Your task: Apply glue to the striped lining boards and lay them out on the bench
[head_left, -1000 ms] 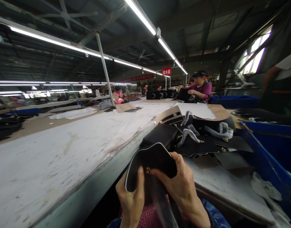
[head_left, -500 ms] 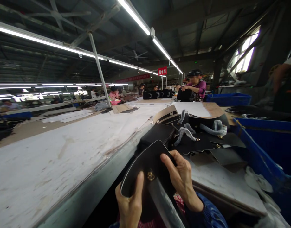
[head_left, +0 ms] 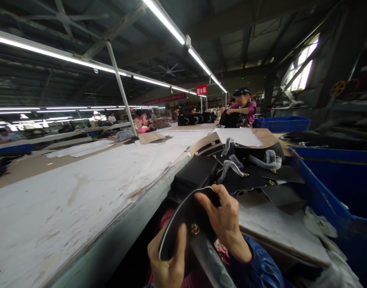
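Observation:
A black panel with a pale edge [head_left: 188, 212] is held up in front of my body, curved between both hands. On its face are a gold ring fitting [head_left: 195, 229] and a strap wrapped in clear plastic [head_left: 210, 256], which hangs down toward me. My left hand [head_left: 170, 256] grips the lower left edge, thumb on the face. My right hand [head_left: 225, 218] grips the upper right edge, thumb on the face and fingers behind. Just beyond the panel, a black box-like piece [head_left: 195, 172] lies beside more black panels [head_left: 243, 181] with plastic-wrapped straps.
A long white-covered table [head_left: 90, 192] runs along the left. Blue bins [head_left: 321, 200] stand at the right, with crumpled plastic [head_left: 318, 224] near them. A co-worker in purple [head_left: 246, 110] handles black material at the far end. Black pieces [head_left: 195, 119] stand on the far table.
The panel has bent more, and its top edge has tipped down and curved. My right hand has moved slightly left along with it. The whole view has shifted a little.

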{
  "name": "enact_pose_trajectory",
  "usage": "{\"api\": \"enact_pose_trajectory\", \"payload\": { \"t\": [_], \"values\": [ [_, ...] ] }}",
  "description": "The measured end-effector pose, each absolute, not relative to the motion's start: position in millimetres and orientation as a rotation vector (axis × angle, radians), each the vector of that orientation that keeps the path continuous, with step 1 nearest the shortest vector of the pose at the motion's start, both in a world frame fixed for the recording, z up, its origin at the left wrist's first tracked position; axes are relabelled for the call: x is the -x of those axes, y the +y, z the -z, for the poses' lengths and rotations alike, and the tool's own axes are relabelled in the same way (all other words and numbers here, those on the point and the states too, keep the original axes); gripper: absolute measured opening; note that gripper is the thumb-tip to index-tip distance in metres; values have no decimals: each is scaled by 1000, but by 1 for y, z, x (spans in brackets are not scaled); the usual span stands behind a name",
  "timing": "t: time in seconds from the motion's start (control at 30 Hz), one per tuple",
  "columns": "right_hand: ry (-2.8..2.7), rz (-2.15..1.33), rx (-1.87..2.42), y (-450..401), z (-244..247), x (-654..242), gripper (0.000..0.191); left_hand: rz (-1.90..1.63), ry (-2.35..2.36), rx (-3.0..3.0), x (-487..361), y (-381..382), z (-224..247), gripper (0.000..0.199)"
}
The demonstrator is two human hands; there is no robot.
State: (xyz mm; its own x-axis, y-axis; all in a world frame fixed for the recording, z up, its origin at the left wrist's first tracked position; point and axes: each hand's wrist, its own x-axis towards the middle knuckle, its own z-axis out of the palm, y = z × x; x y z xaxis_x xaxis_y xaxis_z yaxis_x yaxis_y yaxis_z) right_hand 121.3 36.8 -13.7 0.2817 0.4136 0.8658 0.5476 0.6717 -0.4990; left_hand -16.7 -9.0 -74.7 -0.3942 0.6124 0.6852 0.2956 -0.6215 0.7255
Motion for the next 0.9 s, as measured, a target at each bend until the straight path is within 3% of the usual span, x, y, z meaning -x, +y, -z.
{"api": "enact_pose_trajectory", "payload": {
  "t": [0.1,0.23,0.37,0.43,0.57,0.63,0.77,0.9],
  "values": [
    [-1344,16,904,35,11,-123,36,-2164,1148,-1890,16,-10,67,9],
    [-1301,-351,962,37,9,-130,53,-2178,1110,-2172,23,-9,70,15],
    [-1345,-710,975,40,13,-144,62,-2201,1272,-1829,31,-7,83,8],
    [-1509,-712,944,39,18,-151,64,-2155,1434,-1650,37,-5,83,12],
    [-1663,-580,990,34,27,-160,38,-2022,1581,-1311,44,-1,69,23],
    [-1687,-480,1027,31,28,-163,36,-1912,1511,-1230,49,3,60,29],
    [-1815,-393,1008,28,24,-170,41,-1705,1341,-1465,67,13,43,38],
    [-2011,-398,946,29,19,-173,43,-1476,1201,-1837,70,18,19,63]
  ]
}}
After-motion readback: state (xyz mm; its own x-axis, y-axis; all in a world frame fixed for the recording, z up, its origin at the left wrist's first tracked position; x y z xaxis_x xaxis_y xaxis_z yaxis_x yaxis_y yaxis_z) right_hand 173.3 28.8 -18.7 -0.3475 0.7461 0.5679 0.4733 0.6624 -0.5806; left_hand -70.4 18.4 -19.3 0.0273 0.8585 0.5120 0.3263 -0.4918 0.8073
